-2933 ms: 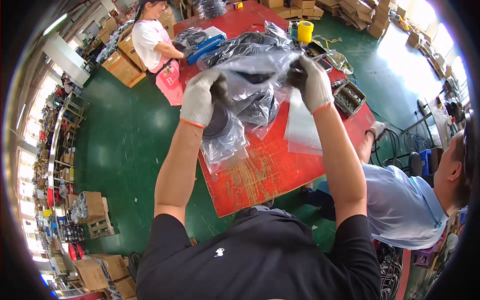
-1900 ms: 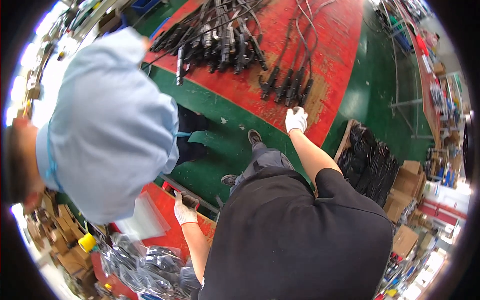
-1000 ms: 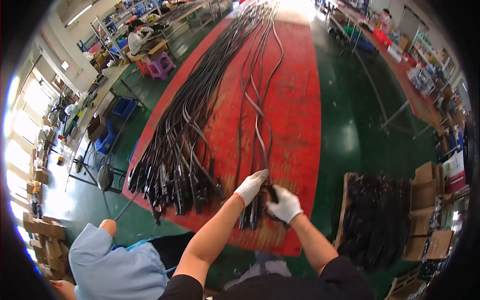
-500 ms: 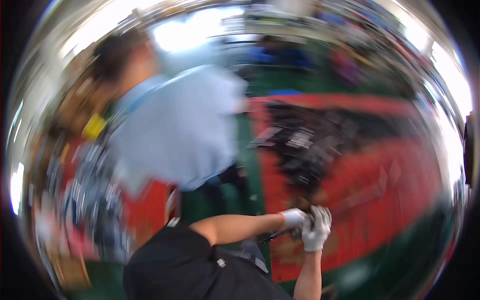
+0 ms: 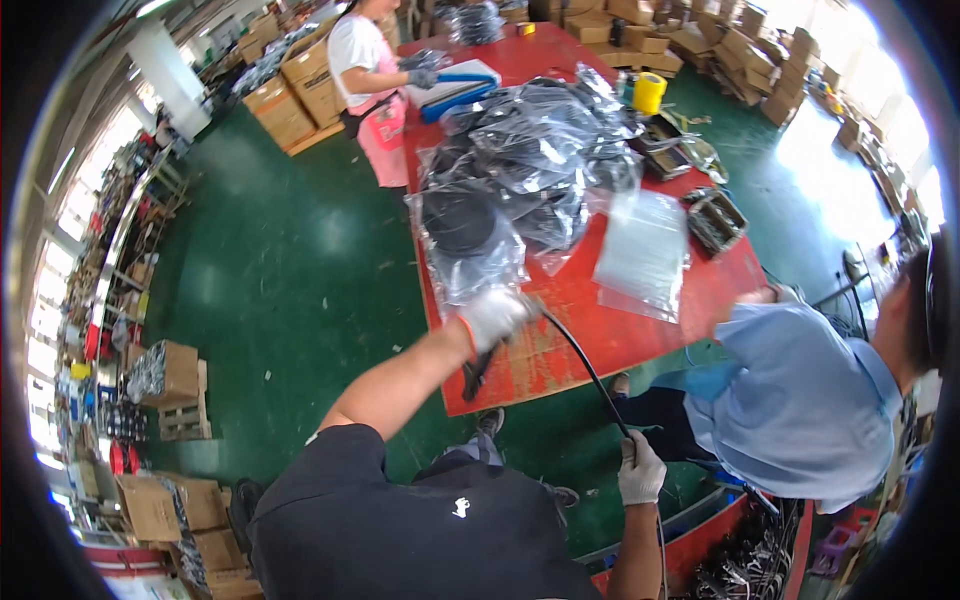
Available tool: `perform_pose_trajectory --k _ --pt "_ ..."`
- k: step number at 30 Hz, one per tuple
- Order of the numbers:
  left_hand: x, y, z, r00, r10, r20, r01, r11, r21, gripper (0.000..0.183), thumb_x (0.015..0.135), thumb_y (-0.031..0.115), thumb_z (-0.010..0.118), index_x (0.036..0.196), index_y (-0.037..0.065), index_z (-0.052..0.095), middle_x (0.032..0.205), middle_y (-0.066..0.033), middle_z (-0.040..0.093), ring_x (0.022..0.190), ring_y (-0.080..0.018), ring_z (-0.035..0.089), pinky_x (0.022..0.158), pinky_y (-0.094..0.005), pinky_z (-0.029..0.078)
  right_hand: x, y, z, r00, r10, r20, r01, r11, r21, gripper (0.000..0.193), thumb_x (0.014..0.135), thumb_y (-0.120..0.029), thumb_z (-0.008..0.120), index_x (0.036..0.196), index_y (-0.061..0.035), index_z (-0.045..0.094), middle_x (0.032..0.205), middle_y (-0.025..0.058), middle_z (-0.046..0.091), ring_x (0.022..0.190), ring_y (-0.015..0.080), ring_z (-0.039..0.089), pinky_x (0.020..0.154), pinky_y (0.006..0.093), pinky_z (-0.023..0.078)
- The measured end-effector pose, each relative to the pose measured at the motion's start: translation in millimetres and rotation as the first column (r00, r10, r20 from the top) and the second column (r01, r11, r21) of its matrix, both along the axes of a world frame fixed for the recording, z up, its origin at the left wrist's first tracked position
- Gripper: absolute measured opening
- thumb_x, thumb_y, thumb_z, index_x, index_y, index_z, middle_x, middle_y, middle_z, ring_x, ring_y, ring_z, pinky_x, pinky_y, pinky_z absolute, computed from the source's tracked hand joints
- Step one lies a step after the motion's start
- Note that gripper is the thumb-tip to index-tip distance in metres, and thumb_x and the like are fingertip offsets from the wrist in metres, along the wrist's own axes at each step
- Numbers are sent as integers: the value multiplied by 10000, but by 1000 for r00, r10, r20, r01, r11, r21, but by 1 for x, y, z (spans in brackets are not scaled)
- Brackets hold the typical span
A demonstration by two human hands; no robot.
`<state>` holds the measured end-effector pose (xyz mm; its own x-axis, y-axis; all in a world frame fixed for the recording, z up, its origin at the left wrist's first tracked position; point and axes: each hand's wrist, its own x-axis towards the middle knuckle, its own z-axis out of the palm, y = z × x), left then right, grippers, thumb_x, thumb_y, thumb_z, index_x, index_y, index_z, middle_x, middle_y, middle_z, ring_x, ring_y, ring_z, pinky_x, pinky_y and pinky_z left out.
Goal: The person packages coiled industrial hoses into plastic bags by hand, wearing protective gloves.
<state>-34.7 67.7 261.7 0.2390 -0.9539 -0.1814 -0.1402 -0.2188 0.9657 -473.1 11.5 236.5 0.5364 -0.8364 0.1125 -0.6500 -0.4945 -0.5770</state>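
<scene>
A black cable runs in a curve between my two white-gloved hands. My left hand is closed on its upper part, over the near edge of a red table. Below that hand hangs a dark end piece, too blurred to name. My right hand grips the cable lower down, off the table, and more of it trails past my right forearm. Clear bags with coiled black cables lie just beyond my left hand. A stack of flat clear plastic bags rests to their right.
A co-worker in a light blue shirt is close on my right. Another person in a pink apron stands at the table's far left. Loose black cables fill a red surface at lower right. A yellow tape roll and metal trays sit on the table.
My view has swung from the red surface with loose cables to the table with bagged coils. My hands, close together before, are now apart with the cable stretched between them.
</scene>
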Motion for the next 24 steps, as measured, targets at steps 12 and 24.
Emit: perform_pose_trajectory --k 12,24 --pt "212 114 -12 481 724 -494 -752 631 192 374 1056 413 684 905 76 621 544 11 474 451 -154 476 493 -348 413 18 0 -91 993 50 105 -62 991 116 367 1034 -131 662 1399 -97 679 1156 267 729 1028 429 733 897 442 574" --pt "59 9 42 958 235 -163 -232 972 38 240 1104 217 601 1075 5 710 823 -31 679 711 -146 635 729 -304 530 190 -64 116 585 705 402 -809 542 227 253 931 -136 782 1168 -48 782 1039 195 775 932 331 766 856 409 604"
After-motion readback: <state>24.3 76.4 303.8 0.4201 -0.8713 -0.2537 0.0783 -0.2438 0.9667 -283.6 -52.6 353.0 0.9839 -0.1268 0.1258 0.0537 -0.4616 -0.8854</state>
